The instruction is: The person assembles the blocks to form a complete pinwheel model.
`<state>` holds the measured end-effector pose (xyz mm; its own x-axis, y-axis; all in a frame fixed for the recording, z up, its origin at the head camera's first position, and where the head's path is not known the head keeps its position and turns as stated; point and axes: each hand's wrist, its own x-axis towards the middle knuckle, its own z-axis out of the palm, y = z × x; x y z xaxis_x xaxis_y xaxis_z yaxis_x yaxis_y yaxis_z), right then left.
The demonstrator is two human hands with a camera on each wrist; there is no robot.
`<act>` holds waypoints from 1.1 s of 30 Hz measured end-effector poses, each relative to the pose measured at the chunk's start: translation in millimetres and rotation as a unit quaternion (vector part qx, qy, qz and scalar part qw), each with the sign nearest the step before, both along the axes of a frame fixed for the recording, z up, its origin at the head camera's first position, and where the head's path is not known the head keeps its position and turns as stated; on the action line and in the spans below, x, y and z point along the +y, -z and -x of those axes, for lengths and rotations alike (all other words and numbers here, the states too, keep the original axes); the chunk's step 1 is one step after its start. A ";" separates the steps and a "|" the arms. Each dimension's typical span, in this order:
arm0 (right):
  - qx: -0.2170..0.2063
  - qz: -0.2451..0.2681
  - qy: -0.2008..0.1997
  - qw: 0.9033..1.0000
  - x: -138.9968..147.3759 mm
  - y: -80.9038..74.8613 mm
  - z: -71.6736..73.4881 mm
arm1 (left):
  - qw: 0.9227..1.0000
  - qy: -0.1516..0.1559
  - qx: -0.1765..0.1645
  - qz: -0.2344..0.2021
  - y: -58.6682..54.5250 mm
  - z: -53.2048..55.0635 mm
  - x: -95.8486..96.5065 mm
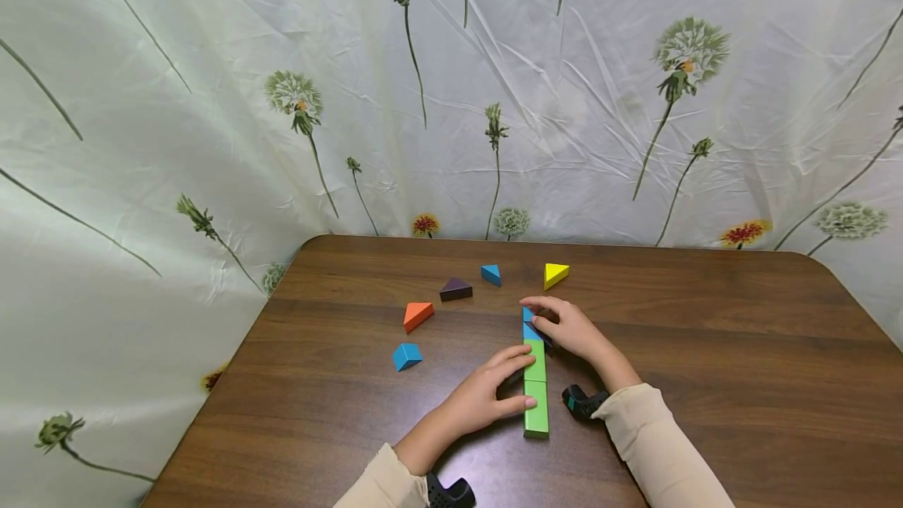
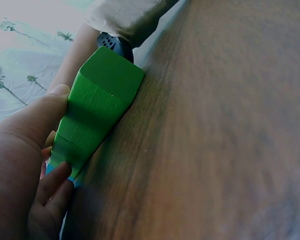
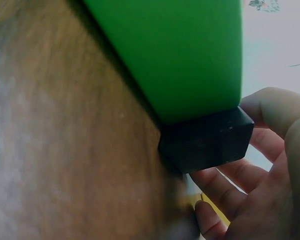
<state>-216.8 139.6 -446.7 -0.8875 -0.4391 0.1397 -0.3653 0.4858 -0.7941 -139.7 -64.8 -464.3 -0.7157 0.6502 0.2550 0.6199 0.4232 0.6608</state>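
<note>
Two green blocks lie end to end in a row, the nearer one (image 1: 536, 412) meeting the farther one (image 1: 538, 368). Against their left side rests my left hand (image 1: 478, 396), thumb on the near block and extended fingertips on the far one. Beyond the green comes a blue triangular block (image 1: 530, 332), with a dark block (image 3: 210, 142) beside it, partly hidden in the head view. At the row's far end my right hand (image 1: 574, 329) pinches a smaller blue block (image 1: 527, 314) between thumb and index finger.
Left of the row lie a blue block (image 1: 407, 356), an orange triangular block (image 1: 418, 316) and a dark purple one (image 1: 456, 289). Farther back are a small blue triangle (image 1: 491, 274) and a yellow triangle (image 1: 555, 275). A flowered curtain (image 1: 451, 100) hangs behind the wooden table (image 1: 741, 320).
</note>
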 end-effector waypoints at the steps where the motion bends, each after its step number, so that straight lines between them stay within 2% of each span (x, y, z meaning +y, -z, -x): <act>1: 0.001 -0.001 0.000 1.000 -0.1 0.2 0.0 | 1.000 0.000 0.000 0.000 0.1 0.0 0.0; 10: 0.011 0.008 0.005 1.000 -0.3 -2.3 -0.4 | 1.000 -0.003 -0.001 0.002 -1.0 -0.5 0.1; 24: 0.058 0.048 0.057 0.996 8.2 -13.8 1.1 | 1.000 -0.003 -0.003 0.001 -0.1 0.4 -0.2; 28: 0.053 0.032 0.058 0.996 7.2 -14.1 1.8 | 1.000 -0.004 -0.002 0.001 0.0 0.3 -0.4; 33: 0.018 0.005 0.042 0.999 3.2 -11.2 2.6 | 1.000 -0.002 0.003 0.001 0.3 0.2 0.0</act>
